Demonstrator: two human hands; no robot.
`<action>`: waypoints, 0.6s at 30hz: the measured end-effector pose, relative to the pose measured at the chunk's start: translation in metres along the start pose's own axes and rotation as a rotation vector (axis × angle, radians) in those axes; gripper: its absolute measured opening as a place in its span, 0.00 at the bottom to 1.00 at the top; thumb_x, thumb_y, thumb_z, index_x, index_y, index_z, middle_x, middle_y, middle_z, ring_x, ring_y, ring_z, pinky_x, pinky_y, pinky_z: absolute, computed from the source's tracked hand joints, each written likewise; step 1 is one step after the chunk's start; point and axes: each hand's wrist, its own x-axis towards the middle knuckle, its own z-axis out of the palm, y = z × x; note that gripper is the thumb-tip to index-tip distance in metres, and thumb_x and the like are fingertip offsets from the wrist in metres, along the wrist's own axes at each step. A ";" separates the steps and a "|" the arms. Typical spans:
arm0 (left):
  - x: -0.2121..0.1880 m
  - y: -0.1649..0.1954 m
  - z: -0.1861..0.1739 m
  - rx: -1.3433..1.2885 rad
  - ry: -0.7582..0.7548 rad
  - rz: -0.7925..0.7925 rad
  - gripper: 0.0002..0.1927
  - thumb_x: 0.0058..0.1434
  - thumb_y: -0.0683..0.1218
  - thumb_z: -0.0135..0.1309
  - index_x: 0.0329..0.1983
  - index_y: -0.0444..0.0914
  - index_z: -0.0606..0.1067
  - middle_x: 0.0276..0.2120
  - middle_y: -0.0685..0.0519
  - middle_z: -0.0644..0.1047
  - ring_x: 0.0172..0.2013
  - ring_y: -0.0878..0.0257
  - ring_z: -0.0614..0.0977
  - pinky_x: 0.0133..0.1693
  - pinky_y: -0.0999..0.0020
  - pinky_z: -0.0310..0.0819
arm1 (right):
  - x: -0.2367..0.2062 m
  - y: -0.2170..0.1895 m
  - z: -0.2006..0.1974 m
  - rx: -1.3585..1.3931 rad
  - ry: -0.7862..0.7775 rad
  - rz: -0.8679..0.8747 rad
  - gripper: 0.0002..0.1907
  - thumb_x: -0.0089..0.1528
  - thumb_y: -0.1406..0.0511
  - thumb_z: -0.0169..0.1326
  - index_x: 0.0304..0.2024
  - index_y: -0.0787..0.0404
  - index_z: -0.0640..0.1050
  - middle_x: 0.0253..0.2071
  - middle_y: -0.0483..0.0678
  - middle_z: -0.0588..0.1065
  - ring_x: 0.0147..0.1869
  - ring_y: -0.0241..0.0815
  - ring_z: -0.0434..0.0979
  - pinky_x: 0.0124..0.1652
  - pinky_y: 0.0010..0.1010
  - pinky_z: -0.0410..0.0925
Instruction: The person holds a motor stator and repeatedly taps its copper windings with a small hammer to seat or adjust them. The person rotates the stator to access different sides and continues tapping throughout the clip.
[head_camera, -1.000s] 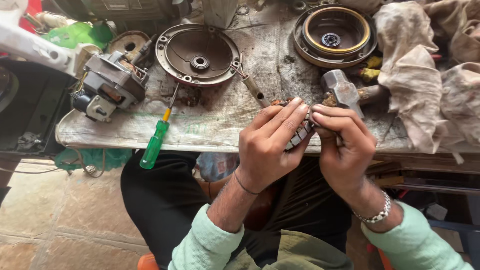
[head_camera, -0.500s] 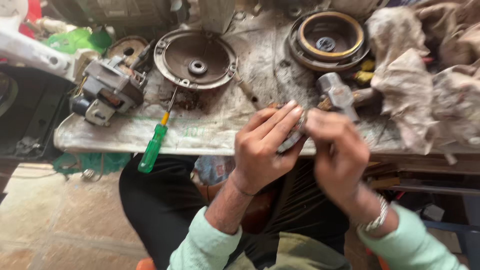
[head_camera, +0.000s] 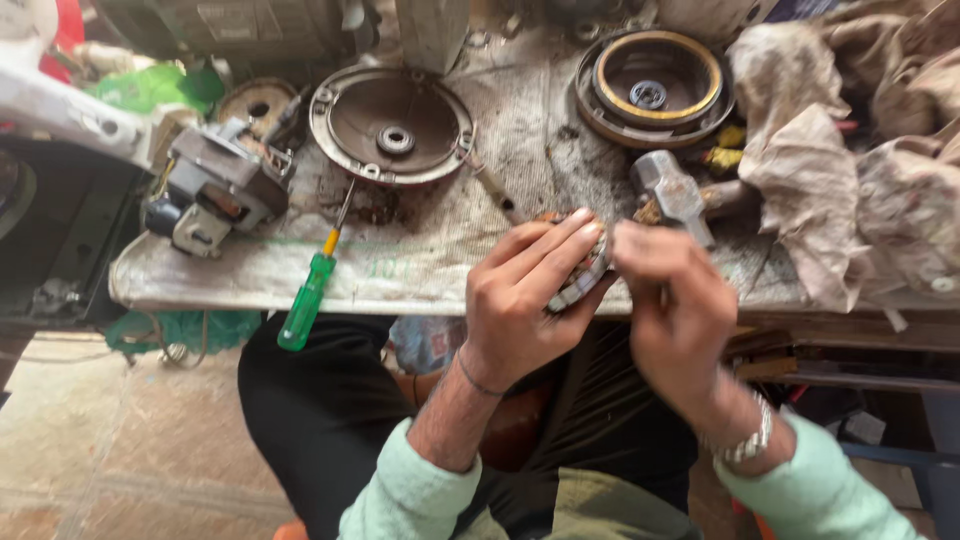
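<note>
Cluttered workbench (head_camera: 420, 250), hands (head_camera: 530, 300) gripping metal part (head_camera: 585, 280)

A green screwdriver (head_camera: 308, 297) is hanging over the bench's near edge; a hammer (head_camera: 673, 193) is lying far right.

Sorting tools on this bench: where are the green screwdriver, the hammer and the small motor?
green screwdriver (head_camera: 305, 303): head view, on its green handle.
hammer (head_camera: 672, 190): head view, on its metal head.
small motor (head_camera: 215, 190): head view, on its grey body.
</note>
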 end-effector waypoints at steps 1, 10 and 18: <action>0.000 -0.001 0.000 -0.002 0.005 -0.002 0.24 0.52 0.39 0.69 0.54 0.35 0.79 0.54 0.47 0.81 0.51 0.53 0.84 0.56 0.62 0.81 | -0.001 0.001 0.000 0.000 0.004 -0.052 0.10 0.64 0.81 0.58 0.45 0.67 0.78 0.50 0.56 0.79 0.57 0.50 0.83 0.53 0.33 0.76; 0.002 0.000 -0.001 -0.001 -0.009 -0.021 0.25 0.51 0.38 0.68 0.54 0.35 0.79 0.55 0.46 0.81 0.52 0.52 0.84 0.57 0.62 0.80 | 0.001 0.002 -0.003 -0.043 -0.020 -0.151 0.11 0.63 0.83 0.56 0.44 0.67 0.78 0.49 0.57 0.79 0.57 0.53 0.82 0.57 0.38 0.75; 0.001 -0.001 -0.001 -0.003 -0.019 -0.011 0.24 0.54 0.41 0.70 0.54 0.35 0.79 0.54 0.48 0.81 0.52 0.54 0.85 0.57 0.62 0.80 | 0.001 0.003 -0.001 0.051 -0.016 0.093 0.10 0.63 0.82 0.56 0.45 0.69 0.79 0.49 0.57 0.80 0.54 0.48 0.83 0.52 0.31 0.77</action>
